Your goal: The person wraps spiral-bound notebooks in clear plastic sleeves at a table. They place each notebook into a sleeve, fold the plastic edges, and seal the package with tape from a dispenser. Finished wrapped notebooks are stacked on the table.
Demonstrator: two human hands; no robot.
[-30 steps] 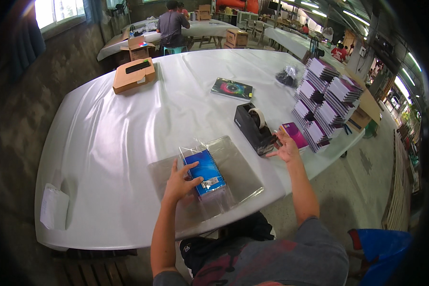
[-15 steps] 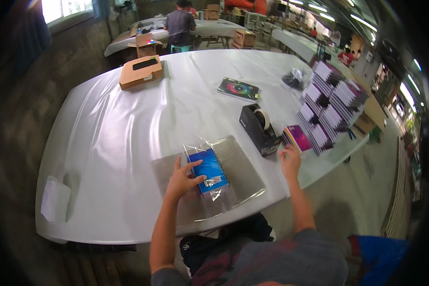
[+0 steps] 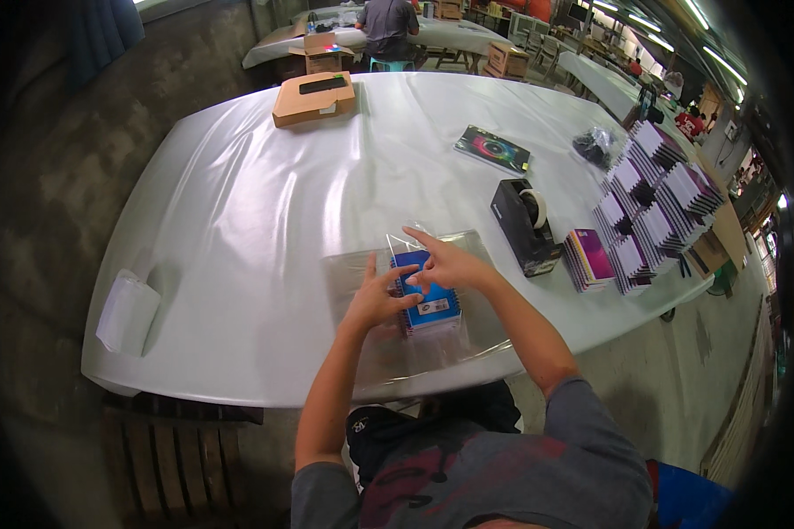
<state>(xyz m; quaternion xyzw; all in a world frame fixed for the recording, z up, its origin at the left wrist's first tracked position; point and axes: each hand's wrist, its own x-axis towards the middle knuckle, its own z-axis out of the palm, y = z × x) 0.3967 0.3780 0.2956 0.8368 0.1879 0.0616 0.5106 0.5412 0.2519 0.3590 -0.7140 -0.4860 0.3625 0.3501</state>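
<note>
A blue spiral notebook [image 3: 439, 308] with a small white label lies in a clear plastic wrapper on a stack of clear plastic sheets [image 3: 379, 360] at the table's near edge. My left hand [image 3: 381, 298] rests on the notebook's left side, fingers spread. Over its upper part reaches my right hand [image 3: 454, 263], index finger stretched out and thumb apart, at the wrapper's far end. Whether a bit of tape is at its fingertips is too small to tell. A black tape dispenser [image 3: 522, 231] with a pale roll stands to the right.
Purple-covered notebooks [image 3: 593, 256] sit beside tall stacks of notebooks [image 3: 648, 216] at the right. Farther back are a dark notebook with a colourful ring [image 3: 494, 150], a bagged black item [image 3: 595, 145] and a cardboard box [image 3: 313, 104]. White paper [image 3: 128, 313] lies at the left.
My right hand has moved left from beside the tape dispenser to over the notebook. My left hand stays on the notebook. The whole view has shifted.
</note>
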